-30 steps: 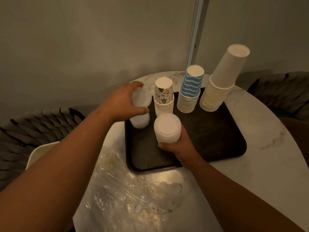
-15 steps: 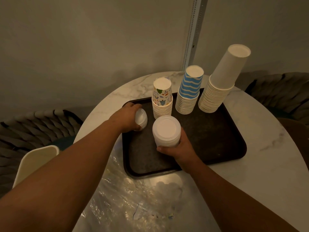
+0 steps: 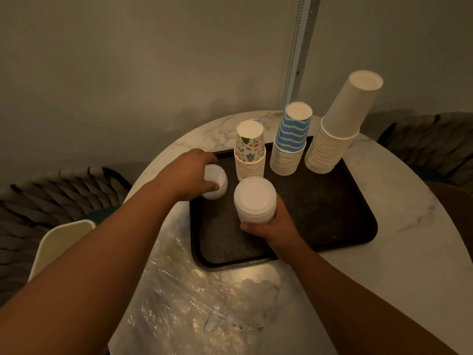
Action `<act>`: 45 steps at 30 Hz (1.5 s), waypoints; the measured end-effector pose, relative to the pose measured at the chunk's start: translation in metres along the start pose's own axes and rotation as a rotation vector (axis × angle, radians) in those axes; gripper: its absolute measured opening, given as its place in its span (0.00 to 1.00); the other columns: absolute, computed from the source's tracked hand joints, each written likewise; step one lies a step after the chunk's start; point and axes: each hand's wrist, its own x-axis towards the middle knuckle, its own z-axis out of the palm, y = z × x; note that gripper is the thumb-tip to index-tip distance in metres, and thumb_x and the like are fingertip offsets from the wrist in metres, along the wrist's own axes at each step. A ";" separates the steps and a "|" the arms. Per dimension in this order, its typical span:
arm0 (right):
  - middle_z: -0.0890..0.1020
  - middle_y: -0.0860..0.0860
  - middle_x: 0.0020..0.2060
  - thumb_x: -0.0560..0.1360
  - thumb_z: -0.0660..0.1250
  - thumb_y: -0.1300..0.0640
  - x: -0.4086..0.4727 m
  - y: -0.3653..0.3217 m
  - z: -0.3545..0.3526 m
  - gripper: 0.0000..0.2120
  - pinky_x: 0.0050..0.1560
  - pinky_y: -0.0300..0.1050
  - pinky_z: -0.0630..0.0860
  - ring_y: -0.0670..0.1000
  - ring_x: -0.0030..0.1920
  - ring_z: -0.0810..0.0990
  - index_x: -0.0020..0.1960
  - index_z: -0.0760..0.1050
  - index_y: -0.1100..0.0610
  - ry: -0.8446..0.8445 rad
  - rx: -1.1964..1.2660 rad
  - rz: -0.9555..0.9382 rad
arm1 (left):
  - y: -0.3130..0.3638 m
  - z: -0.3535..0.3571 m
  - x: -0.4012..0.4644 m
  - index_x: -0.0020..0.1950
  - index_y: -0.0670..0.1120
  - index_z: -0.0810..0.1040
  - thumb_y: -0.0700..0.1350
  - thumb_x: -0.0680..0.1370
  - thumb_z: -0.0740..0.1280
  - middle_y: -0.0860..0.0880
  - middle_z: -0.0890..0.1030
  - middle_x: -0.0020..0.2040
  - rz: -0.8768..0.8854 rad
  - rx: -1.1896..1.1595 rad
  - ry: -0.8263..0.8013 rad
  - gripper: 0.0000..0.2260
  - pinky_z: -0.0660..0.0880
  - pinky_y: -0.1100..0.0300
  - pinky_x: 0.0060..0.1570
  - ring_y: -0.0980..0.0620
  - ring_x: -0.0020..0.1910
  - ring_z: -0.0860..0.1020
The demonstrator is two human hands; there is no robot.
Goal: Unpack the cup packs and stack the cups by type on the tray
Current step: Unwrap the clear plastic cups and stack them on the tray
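Head view: dark tray (image 3: 332, 226) on round marble table (image 3: 422, 252). Left hand (image 3: 189, 175), fingers curled round a small white stack (image 3: 216, 181) at tray's 10 o'clock. Right hand (image 3: 275, 224) grips a wider white stack (image 3: 255, 199) near tray centre. Along 12 o'clock edge: patterned stack (image 3: 250, 155), striped stack (image 3: 291, 142), plain stack (image 3: 337, 129). Plastic wrap (image 3: 194, 303) at 6 o'clock, off tray.

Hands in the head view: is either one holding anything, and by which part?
Both. The left hand grips a small white cup stack round its side, on the tray. The right hand grips a wider white cup stack round its lower side.
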 end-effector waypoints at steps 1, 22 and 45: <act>0.76 0.46 0.64 0.58 0.82 0.65 0.000 -0.001 0.000 0.44 0.64 0.45 0.72 0.45 0.65 0.73 0.65 0.67 0.42 -0.003 0.001 -0.006 | 0.010 -0.007 -0.010 0.69 0.51 0.72 0.51 0.74 0.73 0.50 0.75 0.66 0.049 -0.062 0.064 0.25 0.74 0.57 0.56 0.50 0.60 0.75; 0.77 0.43 0.58 0.59 0.82 0.65 0.001 -0.002 0.001 0.38 0.50 0.30 0.75 0.40 0.58 0.77 0.59 0.69 0.41 0.000 -0.061 -0.017 | 0.072 -0.001 -0.041 0.77 0.57 0.58 0.56 0.70 0.76 0.54 0.62 0.77 0.188 -0.128 -0.105 0.40 0.63 0.57 0.69 0.52 0.74 0.61; 0.78 0.46 0.62 0.56 0.83 0.64 0.001 0.006 0.000 0.44 0.62 0.42 0.73 0.44 0.63 0.76 0.67 0.69 0.47 0.010 -0.015 -0.002 | -0.010 0.003 0.019 0.76 0.49 0.63 0.49 0.68 0.77 0.45 0.70 0.71 0.006 -0.061 0.007 0.40 0.68 0.53 0.64 0.45 0.68 0.70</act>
